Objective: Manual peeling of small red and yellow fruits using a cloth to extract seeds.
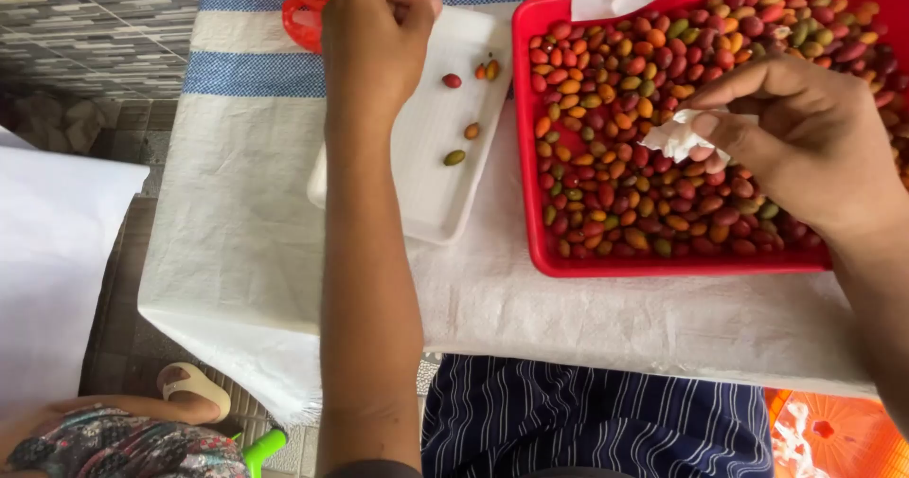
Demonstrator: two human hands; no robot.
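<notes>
Risk first: my right hand hangs over the red tray, which is packed w/ small fruits in red, orange and green, piled nearly to the rim. If my wrist drops or drags, I reckon some could get pushed over the tray's front edge onto the white cloth and roll toward the table's near edge. The white tray sits just beside the red one near the cloth's left side, w/ only a few fruits on it; a knock from my left forearm could tip it.

Pose: right hand is palm-down, thumb and fingers pinching a crumpled white tissue just above the fruits. Left hand is stretched fwd to the far end of the white tray, fingers curled into a fist beside a red plastic bag; can't tell if it holds anything.
</notes>
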